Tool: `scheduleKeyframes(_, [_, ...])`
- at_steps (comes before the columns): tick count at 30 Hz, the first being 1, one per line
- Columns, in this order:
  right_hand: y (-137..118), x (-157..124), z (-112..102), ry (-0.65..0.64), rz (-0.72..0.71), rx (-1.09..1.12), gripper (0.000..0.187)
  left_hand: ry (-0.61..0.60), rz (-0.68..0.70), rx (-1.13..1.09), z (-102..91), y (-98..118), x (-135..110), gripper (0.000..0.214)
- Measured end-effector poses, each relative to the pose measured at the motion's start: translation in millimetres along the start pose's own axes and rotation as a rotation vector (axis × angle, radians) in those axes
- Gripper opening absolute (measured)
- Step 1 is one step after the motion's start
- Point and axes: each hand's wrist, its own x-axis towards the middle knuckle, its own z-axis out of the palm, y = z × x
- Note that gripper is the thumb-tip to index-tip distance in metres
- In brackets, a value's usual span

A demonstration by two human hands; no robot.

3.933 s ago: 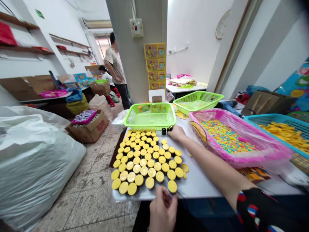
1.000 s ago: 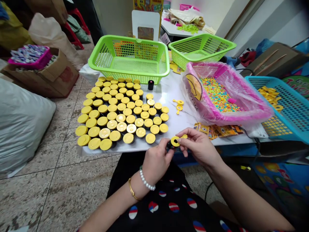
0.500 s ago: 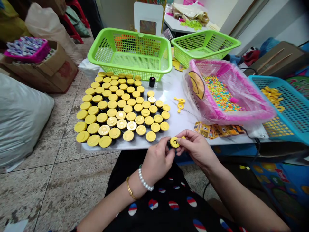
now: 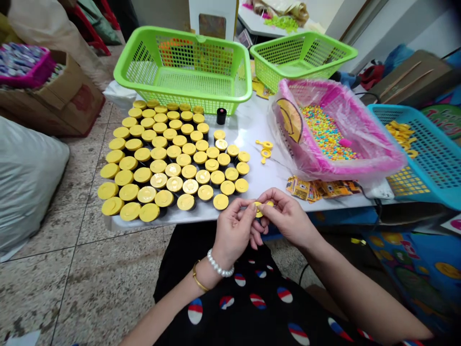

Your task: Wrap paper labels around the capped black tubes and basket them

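In front of the table edge, both hands meet at a small yellow ring piece [image 4: 258, 209] with a short tab on its right. My left hand [image 4: 233, 229] is closed at its left side, thumb on the rim, some fingers hanging below. My right hand [image 4: 286, 216] pinches it from the right. What lies beneath the ring is mostly covered by fingers. Left of the hands, rows of small black jars with yellow lids [image 4: 186, 202] stand on the white table [image 4: 252, 175]. Farther back is one black jar without a lid [image 4: 221, 116]. Loose yellow ring pieces [image 4: 265, 153] lie beyond my hands.
Two green baskets [image 4: 183, 96] [image 4: 306, 67] stand at the back. A plastic-lined pink basket [image 4: 363, 173] holds colourful beads [image 4: 326, 132]. Printed cards [image 4: 311, 189] lie before it. On the right, a blue basket [image 4: 439, 158] contains yellow pieces [image 4: 400, 134].
The view has shifted slightly, so the table things sit further left and higher. My left fingers have come over the ring piece and some have loosened downward; the black part seen under it is now mostly hidden.
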Motion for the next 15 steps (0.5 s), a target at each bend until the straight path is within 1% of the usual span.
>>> scheduleKeyframes(3, [4.3, -0.2, -0.2, 0.014, -0.022, -0.007, 0.025, -0.038, 0.069, 0.067, -7.5, -5.5, -2.5, 0.038])
scheduleKeyframes(6, [4.8, 0.3, -2.7, 0.001, -0.018, -0.022, 0.026, -0.042, 0.165, 0.25, -12.0, -11.0, -3.9, 0.042])
scheduleKeyframes(10, [-0.6, -0.7, -4.3, -0.038, 0.0, -0.084, 0.031, 0.029, 0.256, 0.395, -10.1, -16.8, -3.4, 0.039])
scheduleKeyframes(13, [-2.7, -0.7, -3.8, -0.06, 0.002, -0.163, 0.031, 0.078, 0.243, 0.451, -7.9, -15.8, -3.1, 0.043])
scheduleKeyframes(15, [-0.8, 0.1, -4.7, -0.109, -0.008, -0.162, 0.028, 0.061, 0.182, 0.41, -7.4, -11.6, -3.4, 0.049])
